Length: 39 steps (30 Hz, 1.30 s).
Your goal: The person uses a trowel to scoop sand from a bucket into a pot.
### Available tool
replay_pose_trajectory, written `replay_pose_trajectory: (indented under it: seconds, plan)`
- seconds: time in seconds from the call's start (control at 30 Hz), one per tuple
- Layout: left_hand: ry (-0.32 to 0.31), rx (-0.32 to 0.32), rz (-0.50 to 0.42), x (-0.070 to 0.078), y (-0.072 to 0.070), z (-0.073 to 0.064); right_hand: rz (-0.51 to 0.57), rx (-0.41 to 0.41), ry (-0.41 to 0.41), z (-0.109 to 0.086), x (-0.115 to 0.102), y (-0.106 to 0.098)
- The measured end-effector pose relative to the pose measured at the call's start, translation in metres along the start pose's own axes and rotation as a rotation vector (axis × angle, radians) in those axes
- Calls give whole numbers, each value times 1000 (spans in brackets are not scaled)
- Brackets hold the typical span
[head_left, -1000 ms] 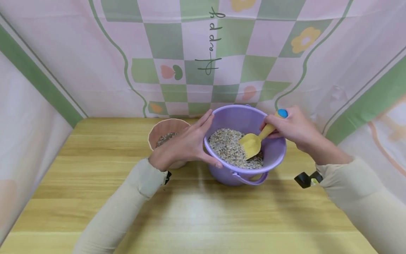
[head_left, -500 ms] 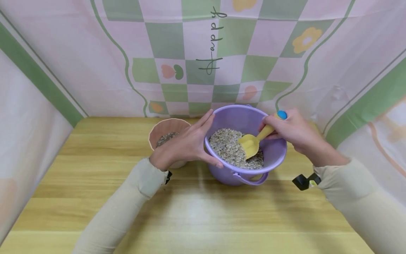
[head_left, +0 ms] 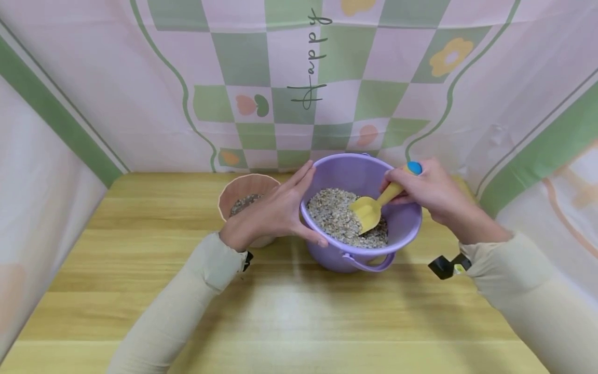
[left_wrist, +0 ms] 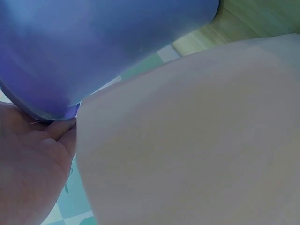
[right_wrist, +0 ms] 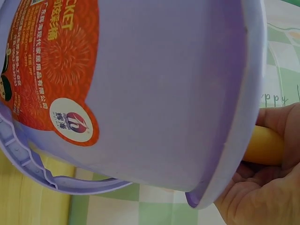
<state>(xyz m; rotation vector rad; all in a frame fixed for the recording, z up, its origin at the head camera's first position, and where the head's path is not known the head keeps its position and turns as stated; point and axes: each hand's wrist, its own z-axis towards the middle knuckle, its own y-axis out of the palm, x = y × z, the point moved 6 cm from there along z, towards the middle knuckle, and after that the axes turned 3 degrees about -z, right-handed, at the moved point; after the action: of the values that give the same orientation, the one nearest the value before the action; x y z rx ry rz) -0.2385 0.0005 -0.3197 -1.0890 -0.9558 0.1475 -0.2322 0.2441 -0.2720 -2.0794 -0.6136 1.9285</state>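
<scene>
A wooden table [head_left: 289,311] stands before a pink-and-green checked backdrop [head_left: 355,78] bearing the script word "happy", seen turned on its side. At the table's far middle sits a purple bucket [head_left: 402,228] part-filled with pale gravel [head_left: 334,215]; its outer wall carries an orange label [right_wrist: 51,61] reading "…CKET" above Chinese print too small to read. The left hand [head_left: 268,213] rests straight-fingered against the bucket's left wall, thumb along the near rim. Just left of the bucket, behind that hand, stands a pink cup [head_left: 243,189] holding some gravel. The right hand [head_left: 432,192], nearer the tool, curls its fingers round a yellow scoop [head_left: 371,210], whose long axis slants from the blue-capped handle at far right down to the blade in the gravel.
</scene>
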Motion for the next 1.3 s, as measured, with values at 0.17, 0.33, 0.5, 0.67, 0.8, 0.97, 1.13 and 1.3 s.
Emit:
replay_pose_trajectory:
  seconds: [0.17, 0.33, 0.5, 0.67, 0.8, 0.97, 1.13, 1.3]
  plan:
    - [-5, -1, -9, 0, 2, 0, 83, -36, 10, 3, 3, 8]
    - [5, -7, -32, 2, 3, -1, 105, -54, 22, 4, 5, 10]
    - [5, 4, -47, 3, 2, -1, 96, -72, 16, 4, 4, 8]
    - [2, -2, -41, 2, 1, -2, 147, -82, -2, 5, 2, 10]
    - [-3, -3, -37, 0, 0, -3, 247, -112, -9, 7, 1, 15]
    - [-5, 1, -35, -2, 0, -2, 286, -127, 1, 8, 1, 17]
    - [-2, 2, -17, -2, -1, -2, 301, -133, -6, 7, 1, 17]
    - [1, 0, -9, -1, 0, -2, 293, -126, -2, 6, 1, 16]
